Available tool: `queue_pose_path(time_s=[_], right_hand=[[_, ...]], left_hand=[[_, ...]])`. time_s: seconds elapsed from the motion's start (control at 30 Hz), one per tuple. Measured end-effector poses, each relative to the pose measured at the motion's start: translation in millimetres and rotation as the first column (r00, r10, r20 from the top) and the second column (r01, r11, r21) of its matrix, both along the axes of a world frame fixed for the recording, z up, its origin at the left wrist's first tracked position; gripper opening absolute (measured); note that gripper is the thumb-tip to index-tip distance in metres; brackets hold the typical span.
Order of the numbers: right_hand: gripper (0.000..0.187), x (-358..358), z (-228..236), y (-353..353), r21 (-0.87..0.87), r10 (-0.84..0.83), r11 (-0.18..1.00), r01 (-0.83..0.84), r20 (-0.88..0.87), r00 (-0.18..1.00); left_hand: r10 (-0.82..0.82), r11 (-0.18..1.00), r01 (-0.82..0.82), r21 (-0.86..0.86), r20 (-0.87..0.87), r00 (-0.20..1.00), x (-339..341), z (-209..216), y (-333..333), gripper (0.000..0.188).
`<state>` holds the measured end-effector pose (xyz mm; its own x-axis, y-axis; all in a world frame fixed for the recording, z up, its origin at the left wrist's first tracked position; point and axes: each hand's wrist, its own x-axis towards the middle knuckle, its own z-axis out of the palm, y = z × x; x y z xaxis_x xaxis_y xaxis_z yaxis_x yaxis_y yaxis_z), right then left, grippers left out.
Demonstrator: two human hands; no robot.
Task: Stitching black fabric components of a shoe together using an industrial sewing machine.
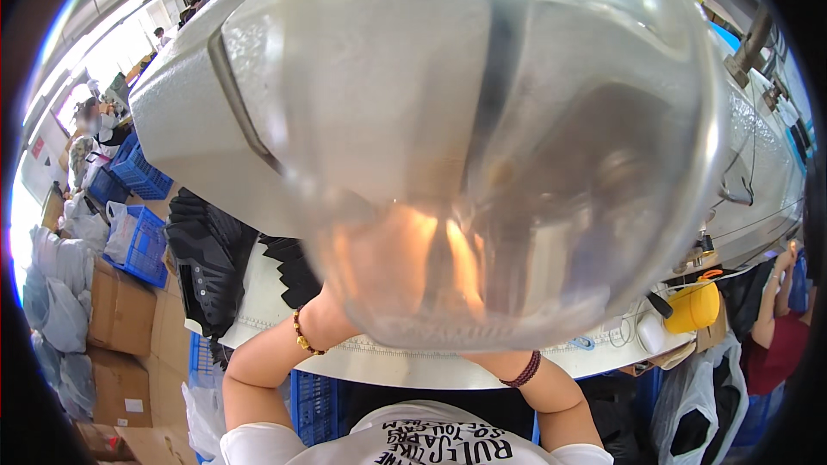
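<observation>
Filling most of the view, a clear domed cover (508, 146) hides both hands; only blurred orange shapes show through, so neither grip can be read. Both wrists reach forward under it over the white desk (284, 293), black shoe uppers (207, 258) lying left, nearer the left hand.

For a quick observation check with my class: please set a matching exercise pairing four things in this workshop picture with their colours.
Things:
1. crates
2. boxes
3. cup
4. shoe parts

Colours:
A. yellow
B. black
C. blue
D. brown

Pairs: 1-C, 2-D, 3-A, 4-B

The hands are blurred behind a clear dome close to the camera, so they are left out.
</observation>
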<state>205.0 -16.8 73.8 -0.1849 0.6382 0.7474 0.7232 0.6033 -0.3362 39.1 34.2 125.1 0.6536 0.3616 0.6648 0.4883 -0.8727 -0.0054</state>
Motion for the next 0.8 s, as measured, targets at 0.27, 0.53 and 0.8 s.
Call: queue_pose_path(time_s=[0.27,0.53,0.8], right_hand=[[0.015,7.4,-0.5,4.4,-0.002,0.005,1.0,-0.005,0.009,1.0],[0.016,10.4,0.5,14.1,0.083,0.038,0.996,-0.043,0.056,0.998],[0.034,43.4,-66.7,38.4,-0.252,0.199,0.906,-0.339,-0.454,0.869]], left_hand=[[0.04,0.999,-0.041,-0.017,-0.042,0.998,7.0,8.6,-0.9,0.01],[0.069,0.998,-0.069,-0.008,-0.01,0.998,5.3,-9.0,-2.6,0.012],[0.144,0.978,-0.121,-0.171,0.128,0.981,0.0,-13.3,6.2,0.02]])
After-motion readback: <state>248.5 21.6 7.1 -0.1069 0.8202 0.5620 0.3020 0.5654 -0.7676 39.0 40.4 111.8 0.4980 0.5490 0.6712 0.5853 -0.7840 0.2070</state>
